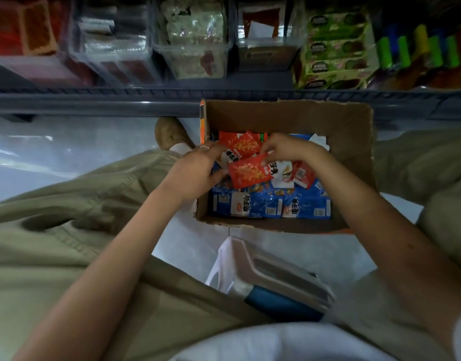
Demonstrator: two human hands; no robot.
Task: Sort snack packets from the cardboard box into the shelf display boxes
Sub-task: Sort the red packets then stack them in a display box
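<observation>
Head view is showing my left grip [195, 170] and right grip [284, 149] both pinching a red foil snack packet [247, 173], one at each end, above the open brown cardboard box [354, 142]. Blue foil packets [271, 204] are lying along the box's near edge; clear plastic shelf display boxes [195, 48] are standing beyond its far edge.

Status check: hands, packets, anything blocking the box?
Left hand and right hand both grip a red packet inside the cardboard box. Blue packets beneath. Nothing blocking.
</observation>
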